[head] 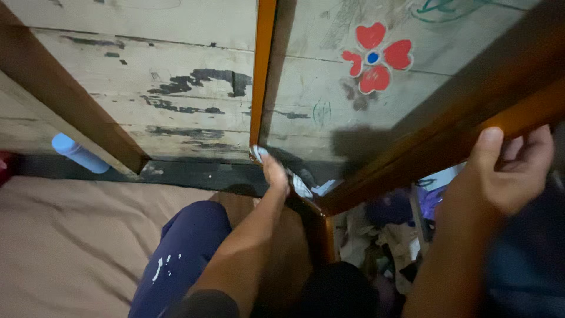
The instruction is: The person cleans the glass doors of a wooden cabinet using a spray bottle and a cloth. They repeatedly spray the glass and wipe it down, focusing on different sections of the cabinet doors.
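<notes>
My left hand (274, 174) reaches forward to the lower corner of an orange-brown wooden frame (262, 70) and presses a white and blue cloth (303, 188) against it. The cloth bunches out on both sides of the fingers. My right hand (511, 169) is closed around the frame's slanting wooden rail (412, 165) at the right, thumb on top. My knee in dark purple trousers (187, 247) lies below the left arm.
Behind the frame is a pale wall (147, 65) with peeling dark patches and a red flower sticker (376, 56). A light blue cylinder (79, 153) lies at the left against a brown sheet (70, 235). Clothes and clutter (394, 235) fill the gap at lower right.
</notes>
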